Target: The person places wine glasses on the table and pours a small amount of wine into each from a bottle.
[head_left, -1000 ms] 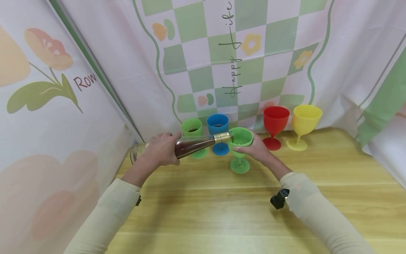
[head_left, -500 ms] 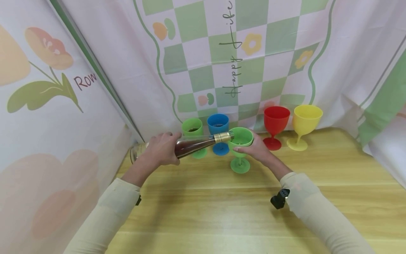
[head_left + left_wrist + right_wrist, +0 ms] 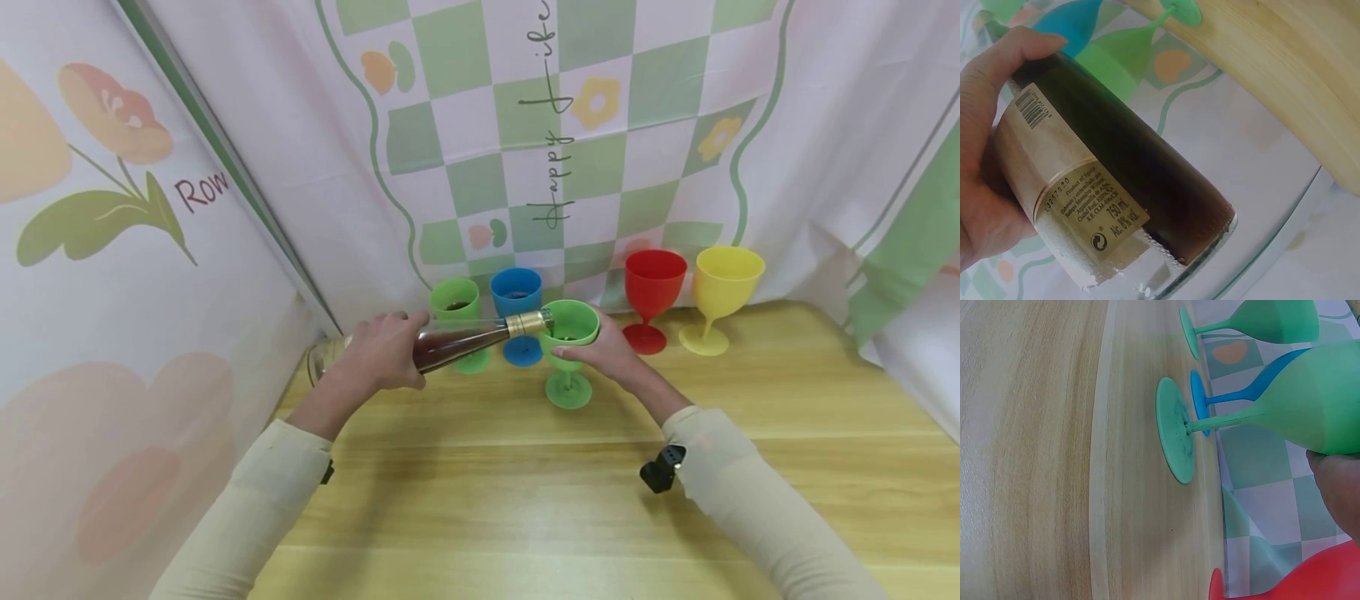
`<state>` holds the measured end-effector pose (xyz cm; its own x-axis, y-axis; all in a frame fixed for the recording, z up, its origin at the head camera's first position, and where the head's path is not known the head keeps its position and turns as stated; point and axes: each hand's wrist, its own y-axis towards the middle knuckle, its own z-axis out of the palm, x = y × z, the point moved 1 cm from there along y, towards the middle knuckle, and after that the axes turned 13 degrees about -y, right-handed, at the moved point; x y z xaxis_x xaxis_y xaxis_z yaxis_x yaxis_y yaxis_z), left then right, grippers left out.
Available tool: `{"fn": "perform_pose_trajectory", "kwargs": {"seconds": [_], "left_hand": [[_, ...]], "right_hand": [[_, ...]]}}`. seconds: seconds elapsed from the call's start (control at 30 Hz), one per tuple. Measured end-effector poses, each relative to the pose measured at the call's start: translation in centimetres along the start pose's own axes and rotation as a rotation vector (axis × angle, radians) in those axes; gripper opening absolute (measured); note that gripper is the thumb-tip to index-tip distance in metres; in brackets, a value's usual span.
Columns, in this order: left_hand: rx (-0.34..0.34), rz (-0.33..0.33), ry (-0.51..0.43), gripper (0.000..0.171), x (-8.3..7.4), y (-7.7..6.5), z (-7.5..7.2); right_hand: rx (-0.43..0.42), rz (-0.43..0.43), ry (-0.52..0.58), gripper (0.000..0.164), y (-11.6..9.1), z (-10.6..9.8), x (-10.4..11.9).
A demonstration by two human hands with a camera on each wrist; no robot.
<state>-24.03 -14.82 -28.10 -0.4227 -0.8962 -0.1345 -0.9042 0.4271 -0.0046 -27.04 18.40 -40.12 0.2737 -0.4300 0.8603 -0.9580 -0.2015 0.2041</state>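
A wine bottle [image 3: 461, 343] with dark liquid lies tilted in my left hand [image 3: 382, 354], whose fingers wrap its body. Its gold-banded neck meets the near rim of a green goblet [image 3: 567, 354]. My right hand [image 3: 603, 354] holds that goblet by the bowl, and dark liquid shows at its bottom. The left wrist view has the bottle's label [image 3: 1094, 206] and base, with liquid along the upper side. In the right wrist view the held goblet's foot [image 3: 1175, 431] is near the tabletop; I cannot tell whether it touches.
Behind the bottle stand a second green goblet [image 3: 454, 300] and a blue goblet [image 3: 516, 292], both with dark liquid inside. To the right are a red goblet [image 3: 652, 287] and a yellow goblet [image 3: 723, 283]. A patterned curtain [image 3: 525, 167] hangs behind the wooden table [image 3: 525, 500].
A little more dark liquid seems to show in the held green goblet. Both hands, the bottle and the goblets stay almost where they were.
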Motion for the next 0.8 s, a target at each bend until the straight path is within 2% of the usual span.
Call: {"fn": "perform_pose_trajectory", "kwargs": {"seconds": [0.33, 0.67, 0.8], "left_hand": [[-0.004, 0.004, 0.006, 0.079, -0.06, -0.05, -0.10], [0.009, -0.009, 0.017, 0.085, -0.11, 0.03, -0.05], [0.007, -0.015, 0.017, 0.080, -0.16, -0.01, 0.00]], "right_hand": [[0.001, 0.011, -0.010, 0.073, 0.07, -0.04, -0.10], [-0.001, 0.014, -0.016, 0.074, 0.06, -0.07, -0.20], [0.001, 0.015, -0.014, 0.073, 0.06, -0.07, -0.22]]}}
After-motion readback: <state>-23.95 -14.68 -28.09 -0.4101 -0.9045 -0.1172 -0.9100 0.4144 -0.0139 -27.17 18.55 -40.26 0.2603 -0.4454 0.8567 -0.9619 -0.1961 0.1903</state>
